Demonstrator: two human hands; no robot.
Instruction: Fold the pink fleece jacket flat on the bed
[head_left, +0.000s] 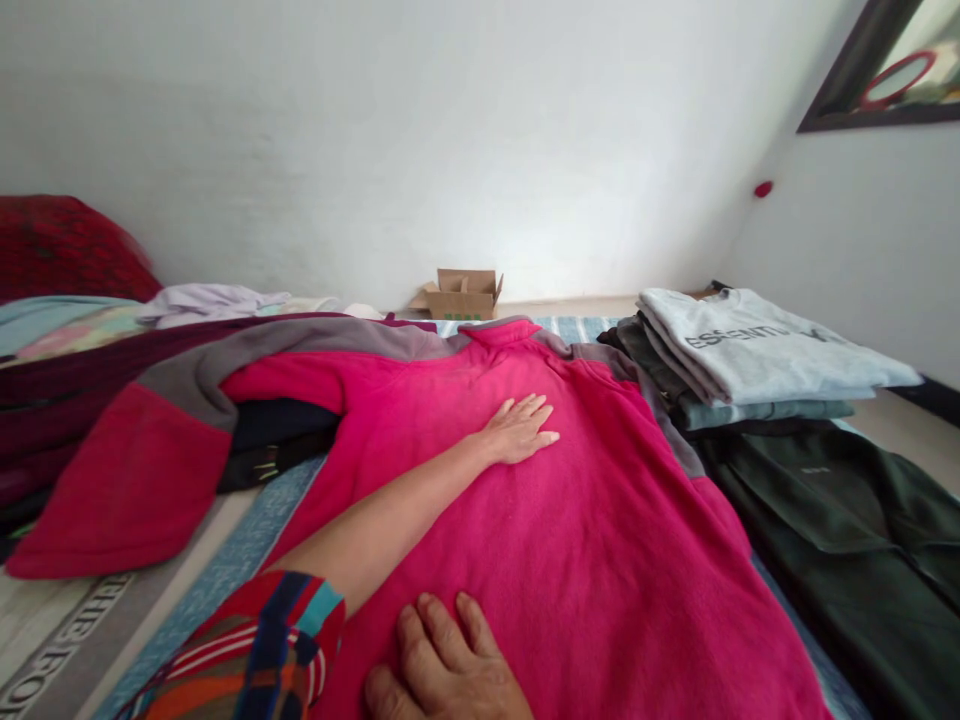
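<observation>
A bright pink fleece jacket (600, 520) with grey shoulder panels lies spread out, its collar at the far end. My left hand (521, 430), reaching from a plaid sleeve, rests flat on the upper middle of the jacket with its fingers spread. Close to the lower edge of the view, my right hand (454, 665) lies palm down on the lower part of the jacket, fingers apart and slightly bent. Neither hand grips anything. One jacket sleeve (127, 480) stretches out to the left; the other runs down the right side.
On the right stand folded clothes topped by a light grey shirt (765, 345), with a dark green garment (840, 490) in front. Dark and maroon clothes (75, 410) lie left, near a red bundle (67, 245). A cardboard box (465, 295) sits by the white wall (450, 130).
</observation>
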